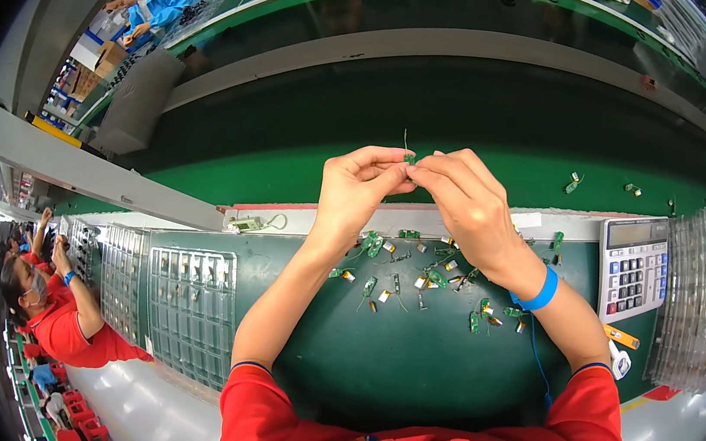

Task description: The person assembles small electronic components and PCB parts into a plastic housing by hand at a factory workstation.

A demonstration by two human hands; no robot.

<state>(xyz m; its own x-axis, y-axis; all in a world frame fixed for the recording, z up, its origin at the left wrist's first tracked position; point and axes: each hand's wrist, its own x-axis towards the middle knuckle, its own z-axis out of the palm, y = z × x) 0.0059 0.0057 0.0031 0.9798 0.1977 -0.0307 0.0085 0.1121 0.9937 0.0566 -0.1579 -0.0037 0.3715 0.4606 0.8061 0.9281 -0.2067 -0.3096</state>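
Observation:
Both my hands meet above the far edge of the green bench. Between their fingertips is a small green circuit board (410, 158), with a thin wire sticking up from it. My left hand (364, 179) pinches the board from the left, and my right hand (462, 200) closes on it from the right. My fingers cover most of the board. A blue wrist strap (542, 289) circles my right wrist, and its cord (540, 360) runs down to the bench. Below my hands lie several loose circuit boards (373, 245) with small silver parts and wires.
A partly filled clear compartment tray (190, 311) lies at left. At right are a calculator (633, 268), an orange-handled cutter (621, 336) and stacked clear trays (699, 299). More boards (573, 184) lie on the green belt (501, 142) beyond. A co-worker (67, 319) in red sits far left.

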